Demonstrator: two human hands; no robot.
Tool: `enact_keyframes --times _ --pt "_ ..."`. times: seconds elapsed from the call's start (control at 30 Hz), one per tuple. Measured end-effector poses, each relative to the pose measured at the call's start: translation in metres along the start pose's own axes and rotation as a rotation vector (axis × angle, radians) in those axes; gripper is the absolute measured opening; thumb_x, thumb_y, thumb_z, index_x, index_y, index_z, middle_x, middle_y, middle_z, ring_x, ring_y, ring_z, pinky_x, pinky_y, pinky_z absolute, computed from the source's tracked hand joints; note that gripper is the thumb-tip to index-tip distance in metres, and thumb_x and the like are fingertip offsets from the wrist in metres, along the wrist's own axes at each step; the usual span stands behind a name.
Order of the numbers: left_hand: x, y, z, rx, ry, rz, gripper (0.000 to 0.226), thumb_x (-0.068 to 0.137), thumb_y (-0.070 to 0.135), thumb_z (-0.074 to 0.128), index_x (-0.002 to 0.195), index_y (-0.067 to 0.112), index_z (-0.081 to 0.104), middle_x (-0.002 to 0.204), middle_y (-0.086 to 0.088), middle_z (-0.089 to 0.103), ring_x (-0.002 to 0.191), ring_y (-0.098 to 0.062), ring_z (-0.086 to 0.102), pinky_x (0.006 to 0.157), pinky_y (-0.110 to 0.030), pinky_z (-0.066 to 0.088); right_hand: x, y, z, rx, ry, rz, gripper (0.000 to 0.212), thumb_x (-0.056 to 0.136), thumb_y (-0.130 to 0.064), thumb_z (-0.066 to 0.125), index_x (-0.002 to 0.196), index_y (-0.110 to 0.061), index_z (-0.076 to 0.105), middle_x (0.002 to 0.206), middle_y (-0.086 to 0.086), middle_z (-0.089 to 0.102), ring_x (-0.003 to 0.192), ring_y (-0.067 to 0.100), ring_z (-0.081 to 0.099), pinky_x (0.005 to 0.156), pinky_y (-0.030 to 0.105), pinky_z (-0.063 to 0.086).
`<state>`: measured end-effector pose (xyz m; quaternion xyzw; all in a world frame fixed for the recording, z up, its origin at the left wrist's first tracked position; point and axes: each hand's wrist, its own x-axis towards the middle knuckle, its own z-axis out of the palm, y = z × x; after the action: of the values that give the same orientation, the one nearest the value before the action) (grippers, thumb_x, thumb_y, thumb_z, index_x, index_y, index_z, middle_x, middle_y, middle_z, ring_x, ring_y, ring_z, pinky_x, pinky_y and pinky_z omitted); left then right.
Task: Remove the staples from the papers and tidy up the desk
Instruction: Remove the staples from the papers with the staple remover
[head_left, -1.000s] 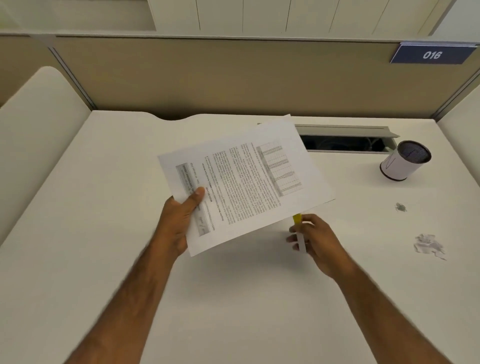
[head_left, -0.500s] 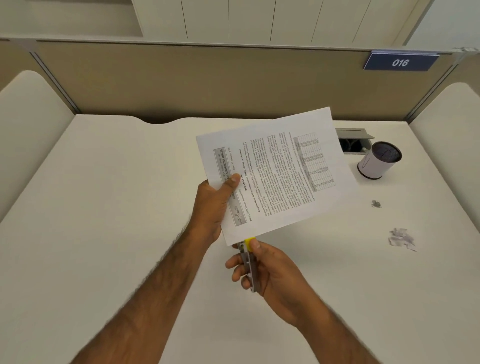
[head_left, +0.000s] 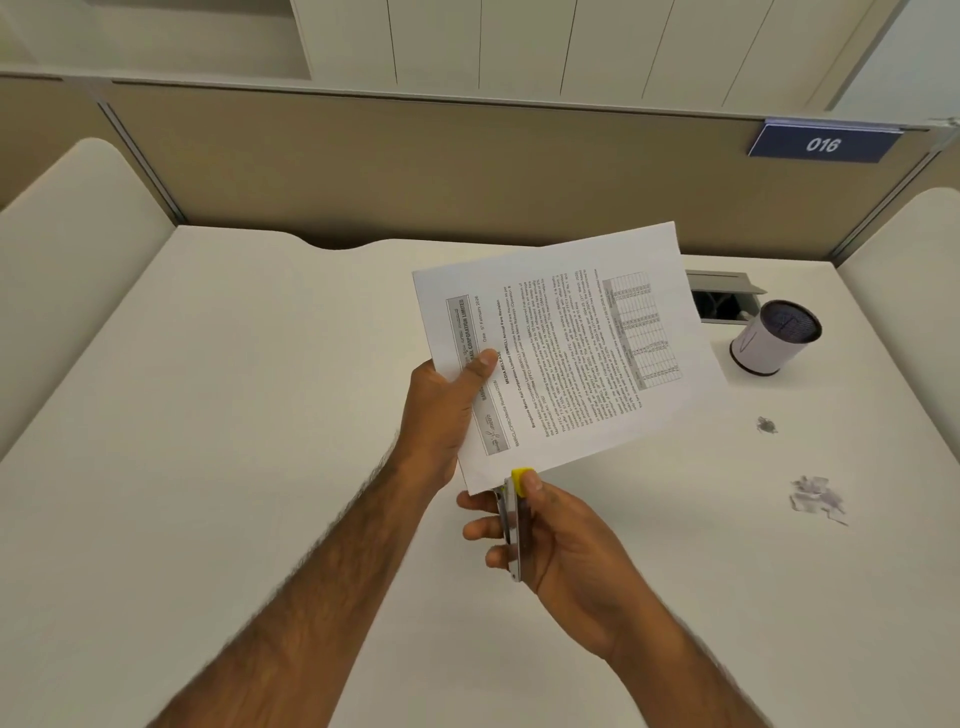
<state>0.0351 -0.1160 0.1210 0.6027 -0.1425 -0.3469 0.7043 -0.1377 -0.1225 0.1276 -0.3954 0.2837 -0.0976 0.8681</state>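
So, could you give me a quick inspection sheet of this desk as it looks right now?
Surface: white desk, with a curved cut-out at its back edge.
Job's things: printed papers held above the desk; yellow-tipped staple remover at their near corner.
Clutter: small grey clump, likely staples; torn paper scraps; white cup; all on the right side.
Hands: left hand grips the papers' edge, thumb on top; right hand grips the staple remover.
Cables: nothing clearly seen; the open hatch shows only dark shapes.
Surroundings: beige partition, plate reading 016, pale cabinets behind.
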Motion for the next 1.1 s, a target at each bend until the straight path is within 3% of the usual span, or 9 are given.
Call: enact_keyframes --times 0.1,0.2,0.33,0.47,0.9,1.1 --pt "-0.002 -0.002 0.002 0.008 -0.005 -0.008 0.019 0.096 0.023 0.070 0.115 0.026 0.069 0.103 0.003 0.081 0.091 -0.021 0.079 0.083 -0.046 0.063 0.002 -0.001 0.006 0.013 0.004 -0.004 0.046 0.101 -0.037 0.042 0.131 -0.006 0.058 0.122 0.022 0.068 0.102 0.036 0.067 0.079 0.040 0.054" --pt "-0.005 -0.004 0.004 0.010 -0.012 -0.015 0.027 0.097 0.023 0.069 0.124 0.020 0.067 0.107 -0.001 0.080 0.092 -0.023 0.079 0.083 -0.047 0.064 0.003 -0.001 0.010 0.043 0.028 -0.026 0.040 0.099 -0.035 0.049 0.127 -0.008 0.061 0.119 0.024 0.069 0.092 0.033 0.066 0.068 0.034 0.053" --pt "-0.008 -0.005 0.006 -0.009 -0.023 -0.016 0.027 0.097 0.021 0.069 0.124 0.020 0.067 0.108 0.000 0.080 0.095 -0.022 0.078 0.084 -0.044 0.063 0.006 0.004 0.010 0.080 0.089 -0.047 0.033 0.094 -0.031 0.061 0.114 -0.004 0.065 0.104 0.020 0.064 0.072 0.023 0.058 0.052 0.027 0.042" --pt "-0.010 -0.005 0.007 -0.026 -0.034 -0.007 0.025 0.097 0.018 0.068 0.123 0.019 0.068 0.107 0.001 0.080 0.097 -0.020 0.078 0.082 -0.037 0.063 0.007 0.007 0.010 0.073 0.120 -0.065 0.031 0.094 -0.027 0.062 0.119 -0.007 0.065 0.088 0.011 0.065 0.066 0.019 0.054 0.048 0.024 0.038" --pt "-0.013 -0.012 0.011 -0.014 -0.035 -0.026 0.015 0.097 0.020 0.069 0.111 0.026 0.071 0.103 0.001 0.081 0.094 -0.022 0.078 0.084 -0.043 0.063 0.008 0.012 0.010 0.032 0.229 -0.145 0.043 0.091 -0.022 0.064 0.128 -0.001 0.061 0.086 0.016 0.064 0.064 0.019 0.060 0.050 0.025 0.046" --pt "-0.011 -0.010 0.006 -0.015 -0.028 -0.023 0.019 0.097 0.020 0.068 0.116 0.026 0.069 0.105 0.001 0.081 0.095 -0.021 0.078 0.083 -0.041 0.064 0.007 0.012 0.007 -0.031 0.152 -0.061 0.042 0.093 -0.032 0.063 0.125 -0.004 0.063 0.096 0.014 0.071 0.076 0.025 0.065 0.058 0.030 0.050"
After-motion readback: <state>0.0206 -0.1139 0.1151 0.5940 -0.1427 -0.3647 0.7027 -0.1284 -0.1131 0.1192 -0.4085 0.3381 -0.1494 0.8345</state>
